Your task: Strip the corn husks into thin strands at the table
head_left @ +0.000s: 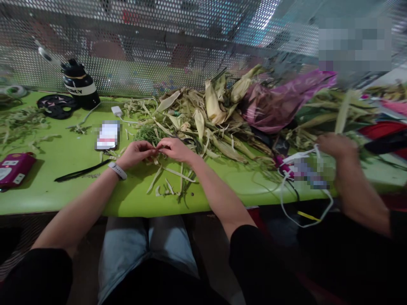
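Note:
My left hand (137,151), with a pale band on its wrist, is closed in a pinch. My right hand (175,149) is pinched too, and its fingertips meet those of the left. Whatever lies between the fingers is too small and hidden to name. Just behind them rests a bunch of thin green stems (148,134). Pale husk strips (178,174) are scattered on the green tabletop (127,197) in front of my hands. A large heap of dry corn husks (199,123) spreads out behind and right of my right hand.
Left of me are a lit phone (108,133), black strap (83,171), magenta box (17,169) and black bottle (81,89). A pink plastic bag (273,103) lies on the heap. At right, a co-worker's hand (337,146) is near a white cable (282,199). Perforated metal mesh (127,55) stands behind.

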### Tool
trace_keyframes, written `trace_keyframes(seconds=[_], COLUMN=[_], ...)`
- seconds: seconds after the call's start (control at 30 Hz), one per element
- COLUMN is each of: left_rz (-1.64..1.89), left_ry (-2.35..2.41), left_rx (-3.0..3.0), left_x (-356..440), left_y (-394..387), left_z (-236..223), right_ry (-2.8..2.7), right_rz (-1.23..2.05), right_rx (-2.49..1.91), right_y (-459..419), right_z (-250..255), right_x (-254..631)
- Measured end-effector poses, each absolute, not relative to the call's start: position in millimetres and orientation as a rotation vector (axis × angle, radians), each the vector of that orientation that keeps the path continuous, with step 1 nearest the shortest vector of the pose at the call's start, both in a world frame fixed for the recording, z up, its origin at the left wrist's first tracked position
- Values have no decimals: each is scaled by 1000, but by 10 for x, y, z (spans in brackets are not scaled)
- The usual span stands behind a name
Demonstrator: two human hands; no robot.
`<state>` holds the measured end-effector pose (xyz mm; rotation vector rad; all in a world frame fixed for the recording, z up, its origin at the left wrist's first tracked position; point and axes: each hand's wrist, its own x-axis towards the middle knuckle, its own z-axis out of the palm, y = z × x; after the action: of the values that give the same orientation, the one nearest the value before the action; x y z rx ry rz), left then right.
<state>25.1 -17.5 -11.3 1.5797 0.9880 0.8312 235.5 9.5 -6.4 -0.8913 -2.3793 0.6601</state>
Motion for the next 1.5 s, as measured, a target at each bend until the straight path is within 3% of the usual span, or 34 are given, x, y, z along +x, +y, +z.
trace_keyframes(seconds=[0.5, 0.8, 1.5], left_rz=[759, 683, 686], left_ry=[1064, 1080, 1048], left_rx=[1103, 1011, 967], left_x=[211, 208, 208], left_y=[-109, -120, -107], left_z=[-133, -116, -113], right_ry=[-2414, -2441, -2442], right_rz=[557, 759, 881], right_rx=[-914, -928, -1027], right_y=[-56, -130, -107], right_z=[41, 86, 58], right_x=[2366, 2343, 2369])
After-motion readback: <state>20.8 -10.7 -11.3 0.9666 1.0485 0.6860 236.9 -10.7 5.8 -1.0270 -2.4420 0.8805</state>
